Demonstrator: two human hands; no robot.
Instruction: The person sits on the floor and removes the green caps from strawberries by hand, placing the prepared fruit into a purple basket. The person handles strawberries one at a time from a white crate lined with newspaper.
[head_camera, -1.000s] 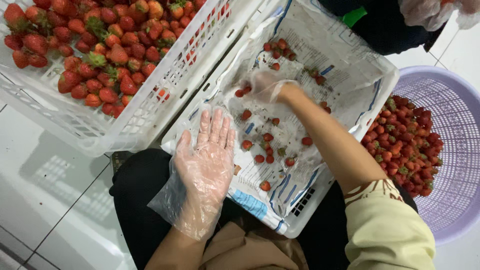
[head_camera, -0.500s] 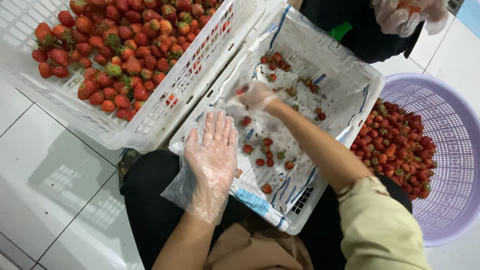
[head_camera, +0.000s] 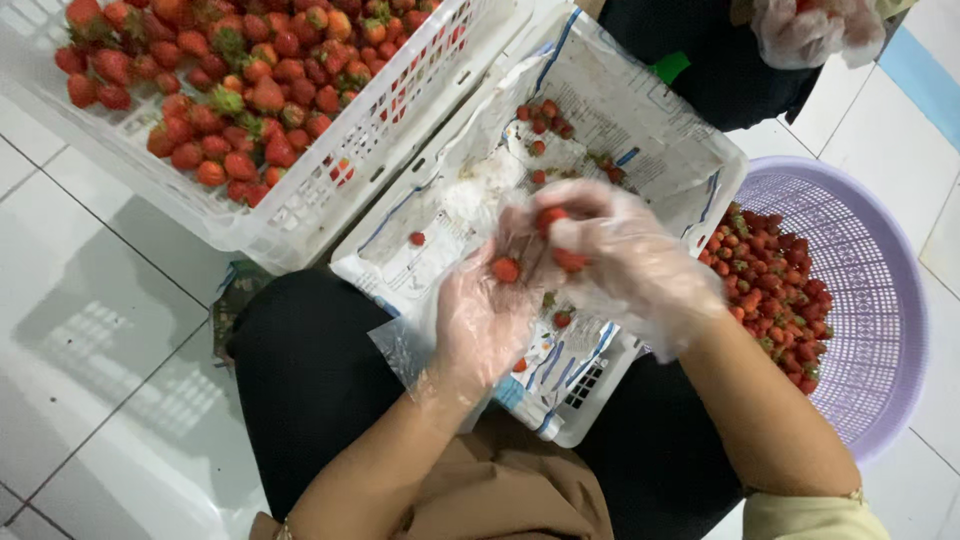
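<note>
Both my hands wear clear plastic gloves and meet above a white crate lined with printed paper (head_camera: 640, 110). My left hand (head_camera: 490, 310) is cupped palm up with a small red strawberry (head_camera: 506, 269) lying in it. My right hand (head_camera: 620, 260) holds small strawberries (head_camera: 553, 218) in its curled fingers, right beside the left palm. A few loose strawberries (head_camera: 540, 118) lie scattered on the paper lining.
A white slatted crate (head_camera: 330, 190) full of large strawberries stands at the upper left. A round lilac basket (head_camera: 880, 300) with strawberries sits on the right. Another person's gloved hand (head_camera: 810, 30) shows at the top right. White floor tiles surround my dark-clothed lap.
My right hand drew back from the far part of the lined crate with strawberries. My left hand turned from flat, palm down, to cupped and palm up, now holding a berry.
</note>
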